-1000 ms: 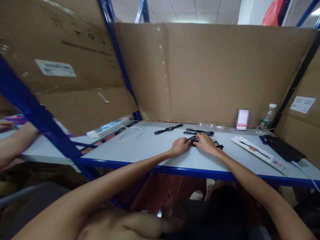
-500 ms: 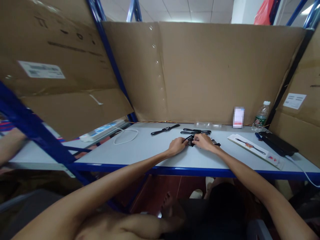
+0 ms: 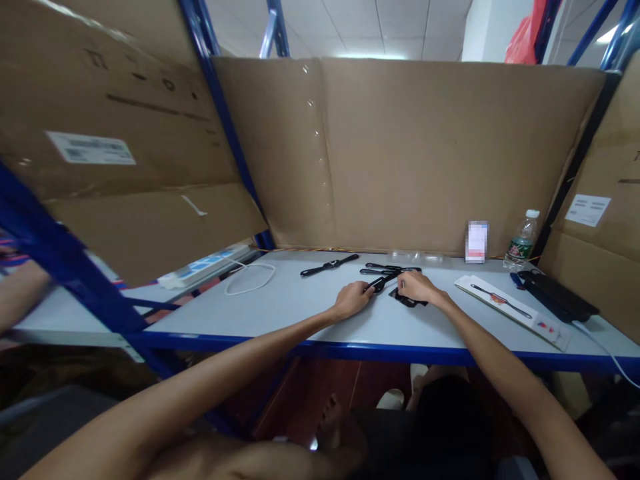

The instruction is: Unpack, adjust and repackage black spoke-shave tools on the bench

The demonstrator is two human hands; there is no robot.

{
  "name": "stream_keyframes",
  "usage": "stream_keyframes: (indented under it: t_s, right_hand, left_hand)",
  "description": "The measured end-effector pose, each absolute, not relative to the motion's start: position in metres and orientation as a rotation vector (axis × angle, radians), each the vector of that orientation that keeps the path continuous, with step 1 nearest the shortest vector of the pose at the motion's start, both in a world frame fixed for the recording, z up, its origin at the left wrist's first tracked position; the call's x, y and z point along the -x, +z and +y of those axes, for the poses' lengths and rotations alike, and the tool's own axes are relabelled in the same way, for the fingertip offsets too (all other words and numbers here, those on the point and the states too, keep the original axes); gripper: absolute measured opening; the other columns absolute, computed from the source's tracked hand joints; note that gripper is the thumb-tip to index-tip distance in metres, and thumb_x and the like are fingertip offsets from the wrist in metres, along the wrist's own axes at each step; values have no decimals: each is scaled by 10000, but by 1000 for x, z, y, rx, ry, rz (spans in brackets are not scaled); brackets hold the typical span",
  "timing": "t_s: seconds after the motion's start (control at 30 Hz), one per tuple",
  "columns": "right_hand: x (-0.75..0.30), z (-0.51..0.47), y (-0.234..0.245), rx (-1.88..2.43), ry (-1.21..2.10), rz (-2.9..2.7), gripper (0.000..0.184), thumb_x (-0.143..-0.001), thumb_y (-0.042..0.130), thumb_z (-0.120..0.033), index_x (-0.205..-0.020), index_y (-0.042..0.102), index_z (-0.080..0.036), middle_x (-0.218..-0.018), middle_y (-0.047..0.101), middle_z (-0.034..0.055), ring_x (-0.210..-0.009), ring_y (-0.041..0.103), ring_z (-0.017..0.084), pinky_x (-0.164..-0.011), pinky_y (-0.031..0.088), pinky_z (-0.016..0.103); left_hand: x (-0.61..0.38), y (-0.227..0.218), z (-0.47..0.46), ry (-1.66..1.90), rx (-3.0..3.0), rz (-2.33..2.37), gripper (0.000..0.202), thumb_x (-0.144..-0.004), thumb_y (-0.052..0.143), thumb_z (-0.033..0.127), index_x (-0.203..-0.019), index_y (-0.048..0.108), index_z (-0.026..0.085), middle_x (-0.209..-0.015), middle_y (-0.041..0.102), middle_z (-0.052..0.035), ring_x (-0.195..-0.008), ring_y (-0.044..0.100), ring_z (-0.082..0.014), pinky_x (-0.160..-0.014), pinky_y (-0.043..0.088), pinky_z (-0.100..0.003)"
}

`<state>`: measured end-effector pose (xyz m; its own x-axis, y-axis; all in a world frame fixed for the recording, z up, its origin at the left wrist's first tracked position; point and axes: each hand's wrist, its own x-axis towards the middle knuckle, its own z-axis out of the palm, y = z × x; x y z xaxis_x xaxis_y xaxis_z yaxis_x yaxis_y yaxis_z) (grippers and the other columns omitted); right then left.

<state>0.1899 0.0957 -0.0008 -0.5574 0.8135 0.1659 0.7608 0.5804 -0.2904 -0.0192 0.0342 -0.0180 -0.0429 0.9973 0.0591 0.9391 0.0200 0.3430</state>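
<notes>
My left hand (image 3: 353, 300) rests on the grey-white table (image 3: 300, 310) and pinches the near end of a black watch strap (image 3: 383, 282). My right hand (image 3: 417, 287) is closed on the strap's far end, just left of a small black piece (image 3: 411, 301) lying under its wrist. Behind the hands lie a black smartwatch (image 3: 329, 265) laid out flat and two more black straps (image 3: 390, 269).
A long white watch box (image 3: 510, 310), a black case (image 3: 557, 295), a water bottle (image 3: 521, 241) and a small white carton (image 3: 477, 241) stand at the right. A white cable (image 3: 250, 277) and power strip (image 3: 205, 265) lie left. Cardboard walls surround the table. Another person's arm (image 3: 20, 293) shows far left.
My hands have drawn slightly apart, the black strap now stretched between them. The small black piece lies exposed on the table by my right wrist. The camera tilted a little.
</notes>
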Motion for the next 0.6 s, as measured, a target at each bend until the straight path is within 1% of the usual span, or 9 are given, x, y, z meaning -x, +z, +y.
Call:
stream_keyframes:
  t_s: [0.07,0.13,0.2,0.33,0.4,0.47,0.53,0.6]
  right_hand:
    - [-197,103,2,1258,392,-2470,127,-760,654,-91,-740,731,-189,-803,754,32,-825,684,171,-649,407,205]
    - [-205,111,6,1253,503,-2341,121,-771,643,-101,-759,734,-180,-709,723,6,-726,671,145,-625,415,195]
    - [-214,120,10,1300,505,-2195,89,-785,658,-135,-780,737,-175,-669,708,-5,-700,667,141,-624,426,194]
    - [-235,137,16,1474,374,-1981,25,-793,719,-193,-787,737,-176,-704,730,6,-730,672,143,-672,454,204]
    - [-246,143,17,1546,432,-1927,25,-804,719,-188,-803,732,-166,-710,735,14,-678,660,128,-643,462,198]
    - [-255,146,18,1595,562,-1906,31,-827,700,-168,-817,722,-150,-732,745,30,-619,643,106,-589,462,181]
    - [-263,147,17,1625,665,-1912,51,-842,681,-146,-805,715,-136,-758,755,45,-584,631,87,-552,461,163]
    - [-270,147,15,1666,690,-1935,74,-824,679,-118,-757,711,-121,-721,746,51,-555,620,81,-538,464,155]
  left_hand:
    - [20,-18,35,447,-2041,2100,347,-1013,438,386,-1033,733,203,-998,766,-103,-950,696,-269,-738,410,-303]
    - [21,-18,36,460,-2063,2094,329,-1010,459,381,-1135,701,197,-1000,765,-104,-954,695,-268,-750,416,-303]
    - [24,-17,38,455,-2102,2055,317,-1003,479,365,-1182,676,193,-989,766,-99,-947,694,-260,-757,419,-300]
    - [33,-13,41,448,-2236,1902,275,-995,479,320,-1139,678,194,-940,761,-77,-889,696,-232,-748,424,-286]
    - [36,-11,42,420,-2293,1870,262,-992,481,312,-1132,678,210,-906,761,-64,-858,700,-226,-736,426,-281]
    - [39,-10,44,365,-2351,1895,251,-987,492,303,-1145,675,233,-941,767,-61,-893,707,-231,-741,429,-279]
    - [41,-10,47,309,-2401,1949,249,-987,500,297,-1163,670,252,-1021,770,-64,-966,706,-240,-758,433,-278]
    - [43,-11,49,264,-2432,2006,259,-997,487,305,-1181,665,261,-1080,762,-71,-1014,697,-249,-769,439,-281]
